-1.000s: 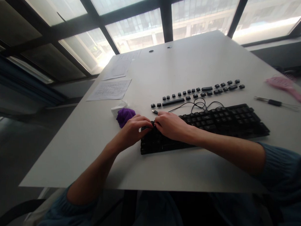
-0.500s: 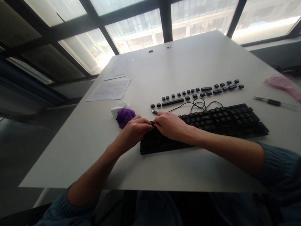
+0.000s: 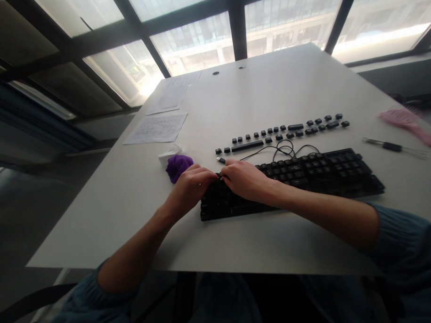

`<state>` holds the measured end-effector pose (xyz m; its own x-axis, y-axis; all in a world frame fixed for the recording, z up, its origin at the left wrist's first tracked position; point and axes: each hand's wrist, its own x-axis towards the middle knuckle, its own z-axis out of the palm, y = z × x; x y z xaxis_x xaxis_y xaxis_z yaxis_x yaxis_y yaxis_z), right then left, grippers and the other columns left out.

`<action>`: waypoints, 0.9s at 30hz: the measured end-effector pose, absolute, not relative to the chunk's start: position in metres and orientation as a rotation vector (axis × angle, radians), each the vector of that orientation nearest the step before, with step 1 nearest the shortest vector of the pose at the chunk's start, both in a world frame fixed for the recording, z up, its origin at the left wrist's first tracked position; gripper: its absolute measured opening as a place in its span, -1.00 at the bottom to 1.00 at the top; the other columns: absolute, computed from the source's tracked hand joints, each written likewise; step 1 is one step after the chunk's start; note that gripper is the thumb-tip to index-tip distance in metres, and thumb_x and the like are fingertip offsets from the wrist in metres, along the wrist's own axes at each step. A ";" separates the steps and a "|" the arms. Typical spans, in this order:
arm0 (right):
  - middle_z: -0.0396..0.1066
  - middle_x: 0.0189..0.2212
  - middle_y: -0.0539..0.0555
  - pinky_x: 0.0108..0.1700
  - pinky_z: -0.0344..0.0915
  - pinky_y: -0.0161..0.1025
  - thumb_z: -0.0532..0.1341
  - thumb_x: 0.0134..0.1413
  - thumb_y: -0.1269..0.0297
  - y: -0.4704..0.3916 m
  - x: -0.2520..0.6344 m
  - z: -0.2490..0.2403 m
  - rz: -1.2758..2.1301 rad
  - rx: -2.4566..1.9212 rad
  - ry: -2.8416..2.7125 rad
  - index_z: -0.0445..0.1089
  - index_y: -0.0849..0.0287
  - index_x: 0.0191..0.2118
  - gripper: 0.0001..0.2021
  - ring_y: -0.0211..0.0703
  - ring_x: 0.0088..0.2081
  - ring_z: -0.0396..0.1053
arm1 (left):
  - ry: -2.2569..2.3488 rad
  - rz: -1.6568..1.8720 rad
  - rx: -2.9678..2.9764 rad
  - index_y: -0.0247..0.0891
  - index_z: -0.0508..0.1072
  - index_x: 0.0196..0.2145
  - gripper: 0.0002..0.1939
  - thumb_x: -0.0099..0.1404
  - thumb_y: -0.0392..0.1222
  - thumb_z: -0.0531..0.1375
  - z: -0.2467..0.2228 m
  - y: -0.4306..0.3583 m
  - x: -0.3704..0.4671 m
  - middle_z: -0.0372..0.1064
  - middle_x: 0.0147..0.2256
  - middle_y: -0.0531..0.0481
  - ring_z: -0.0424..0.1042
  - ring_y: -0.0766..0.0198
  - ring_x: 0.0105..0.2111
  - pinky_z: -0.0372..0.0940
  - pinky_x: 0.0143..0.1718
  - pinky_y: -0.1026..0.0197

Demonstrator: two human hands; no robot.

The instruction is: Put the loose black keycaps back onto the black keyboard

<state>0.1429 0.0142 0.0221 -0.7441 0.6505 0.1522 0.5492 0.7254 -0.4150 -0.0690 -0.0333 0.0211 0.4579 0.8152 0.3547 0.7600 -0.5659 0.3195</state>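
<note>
A black keyboard (image 3: 328,177) lies slightly tilted on the white table. My left hand (image 3: 195,182) is at its upper left corner, with fingertips pinched together over the keys. Against the same corner, my right hand (image 3: 245,179) has its fingers bent and closed, and the fingertips of both hands nearly touch. Whatever the fingers hold is too small to make out. Behind the keyboard, loose black keycaps lie in two rows, with a long key (image 3: 247,145) among them. The keyboard's cable (image 3: 285,147) is looped there, and its USB plug (image 3: 220,160) lies by my right fingers.
A purple cloth (image 3: 179,168) and a white tissue (image 3: 168,153) lie left of the keyboard. Printed sheets (image 3: 156,128) are at the table's left edge. On the right are a black-handled wire tool (image 3: 392,146) and a pink brush (image 3: 404,121).
My left hand has shifted very slightly, its fingers a bit higher at the keyboard's corner. My right hand has barely moved.
</note>
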 end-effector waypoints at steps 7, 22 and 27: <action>0.47 -0.23 0.17 -0.30 0.11 -0.25 0.12 0.33 0.37 0.015 0.143 0.028 0.499 -0.951 -2.641 0.54 0.25 -0.27 -0.76 -0.15 -0.30 0.41 | 1.396 0.724 2.606 -0.21 0.59 -0.21 -0.81 0.46 -0.24 0.15 0.021 -0.033 -0.070 0.57 -0.26 -0.05 0.40 0.20 -0.28 0.35 -0.19 0.12; 0.46 -0.12 0.22 -0.09 0.21 -0.25 0.04 0.32 0.44 0.034 0.162 0.047 0.552 -1.036 -2.386 0.52 0.31 -0.10 -0.71 -0.11 -0.15 0.41 | 1.762 0.994 2.458 -0.21 0.56 -0.07 -0.79 0.46 -0.18 0.15 0.039 -0.033 -0.080 0.52 -0.16 -0.07 0.45 0.16 -0.14 0.34 -0.01 0.10; 0.49 -0.04 0.29 0.01 0.26 -0.17 0.03 0.28 0.49 0.068 0.196 0.044 0.498 -1.120 -2.273 0.52 0.35 -0.02 -0.66 -0.03 -0.07 0.43 | 2.063 0.997 2.351 -0.25 0.47 0.13 -0.61 0.46 -0.05 0.10 0.024 -0.005 -0.126 0.42 0.12 -0.22 0.33 -0.04 0.17 0.16 0.27 -0.13</action>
<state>0.1964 0.0681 0.0443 -0.5004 0.8074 0.3125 0.6029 0.5840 -0.5435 -0.1258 -0.0049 0.0237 0.0305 0.8526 0.5217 0.9385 -0.2041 0.2786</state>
